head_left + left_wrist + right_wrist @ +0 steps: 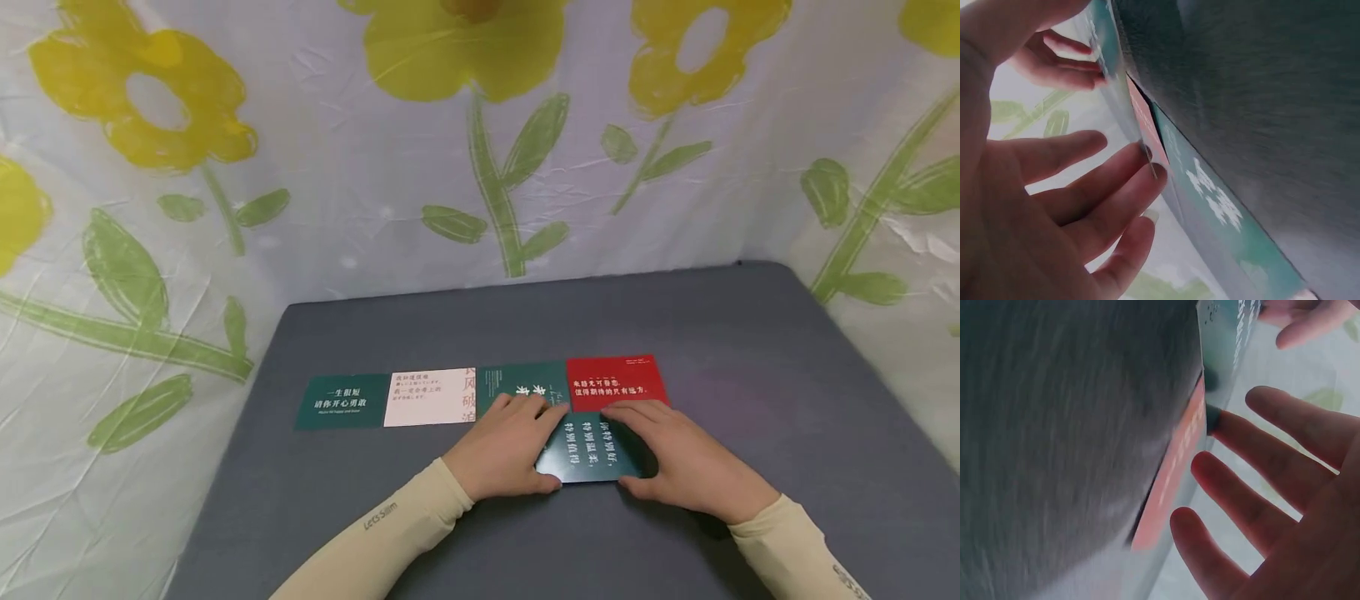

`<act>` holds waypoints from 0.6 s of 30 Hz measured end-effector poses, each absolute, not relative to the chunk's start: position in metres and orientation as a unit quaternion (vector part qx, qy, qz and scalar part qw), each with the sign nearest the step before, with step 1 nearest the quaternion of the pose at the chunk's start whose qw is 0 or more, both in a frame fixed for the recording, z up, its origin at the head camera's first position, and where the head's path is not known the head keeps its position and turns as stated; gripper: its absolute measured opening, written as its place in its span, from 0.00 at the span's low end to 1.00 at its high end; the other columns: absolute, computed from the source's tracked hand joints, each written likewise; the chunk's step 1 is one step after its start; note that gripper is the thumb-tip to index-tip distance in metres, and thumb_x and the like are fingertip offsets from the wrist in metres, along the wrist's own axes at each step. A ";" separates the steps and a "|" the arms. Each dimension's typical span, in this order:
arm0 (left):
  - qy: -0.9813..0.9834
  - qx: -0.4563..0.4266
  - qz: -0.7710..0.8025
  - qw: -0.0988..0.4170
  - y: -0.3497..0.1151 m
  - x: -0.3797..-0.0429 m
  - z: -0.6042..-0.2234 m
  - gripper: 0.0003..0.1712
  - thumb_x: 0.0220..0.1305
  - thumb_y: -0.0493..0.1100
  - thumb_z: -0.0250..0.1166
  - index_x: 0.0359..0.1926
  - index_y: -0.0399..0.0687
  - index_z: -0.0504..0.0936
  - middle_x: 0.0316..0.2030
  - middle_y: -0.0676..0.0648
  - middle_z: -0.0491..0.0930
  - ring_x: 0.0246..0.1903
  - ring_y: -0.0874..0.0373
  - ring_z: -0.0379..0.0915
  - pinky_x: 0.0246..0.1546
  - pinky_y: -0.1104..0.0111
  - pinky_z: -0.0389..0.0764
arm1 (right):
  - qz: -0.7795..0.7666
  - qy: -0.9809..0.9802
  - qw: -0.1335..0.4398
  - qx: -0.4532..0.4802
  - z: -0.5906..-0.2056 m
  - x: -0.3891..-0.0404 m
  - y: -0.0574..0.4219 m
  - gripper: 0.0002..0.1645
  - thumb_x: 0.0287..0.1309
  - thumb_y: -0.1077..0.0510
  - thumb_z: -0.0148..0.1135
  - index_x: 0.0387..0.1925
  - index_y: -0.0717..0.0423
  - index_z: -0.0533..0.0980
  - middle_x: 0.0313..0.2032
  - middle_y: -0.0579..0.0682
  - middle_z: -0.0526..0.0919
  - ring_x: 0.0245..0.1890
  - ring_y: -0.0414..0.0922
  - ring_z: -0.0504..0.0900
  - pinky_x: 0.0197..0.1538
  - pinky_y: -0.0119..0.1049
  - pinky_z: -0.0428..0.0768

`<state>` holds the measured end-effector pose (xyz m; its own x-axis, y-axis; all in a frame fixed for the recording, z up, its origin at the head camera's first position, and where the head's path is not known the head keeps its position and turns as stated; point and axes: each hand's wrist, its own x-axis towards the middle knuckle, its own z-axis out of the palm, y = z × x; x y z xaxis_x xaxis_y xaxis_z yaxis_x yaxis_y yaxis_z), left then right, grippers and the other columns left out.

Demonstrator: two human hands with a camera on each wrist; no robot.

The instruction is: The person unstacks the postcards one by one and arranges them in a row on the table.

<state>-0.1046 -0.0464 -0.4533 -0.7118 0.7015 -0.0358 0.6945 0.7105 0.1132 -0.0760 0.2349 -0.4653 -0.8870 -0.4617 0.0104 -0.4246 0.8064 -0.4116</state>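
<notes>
Both hands hold a dark green card [588, 454] with white lettering by its left and right sides, close over the grey table. My left hand [504, 448] has its thumb at the near left corner, fingers bent along the far left. My right hand [686, 457] has its thumb at the near right corner and its fingertips by the far right one. Beyond the held card lie a red card [618, 379] and another green card [504, 377], the latter partly covered by the left fingers. In the right wrist view, a fingertip meets the corner of the held card [1222, 344].
A pale pink card [429, 398] and a dark green card [341, 402] continue the row leftward, edge to edge. The grey table [750, 333] extends around the cards. Behind it hangs a white cloth [337, 167] printed with yellow flowers.
</notes>
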 end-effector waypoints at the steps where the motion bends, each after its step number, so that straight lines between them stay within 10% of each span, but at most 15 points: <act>1: 0.923 0.379 0.043 0.039 -0.040 -0.106 -0.454 0.55 0.58 0.70 0.77 0.80 0.52 0.70 0.62 0.51 0.80 0.63 0.56 0.76 0.67 0.58 0.74 | -0.208 0.950 0.045 -0.230 -0.466 -0.076 0.241 0.56 0.43 0.44 0.89 0.74 0.46 0.74 0.68 0.47 0.79 0.67 0.52 0.77 0.64 0.59 0.85; 18: 0.927 0.369 0.031 0.054 0.091 -0.181 -0.442 0.61 0.59 0.73 0.74 0.84 0.54 0.62 0.71 0.50 0.76 0.68 0.54 0.76 0.68 0.57 0.75 | -0.265 0.948 0.077 -0.159 -0.455 -0.123 0.348 0.55 0.60 0.58 0.76 0.83 0.54 0.58 0.80 0.62 0.62 0.75 0.64 0.66 0.64 0.64 0.77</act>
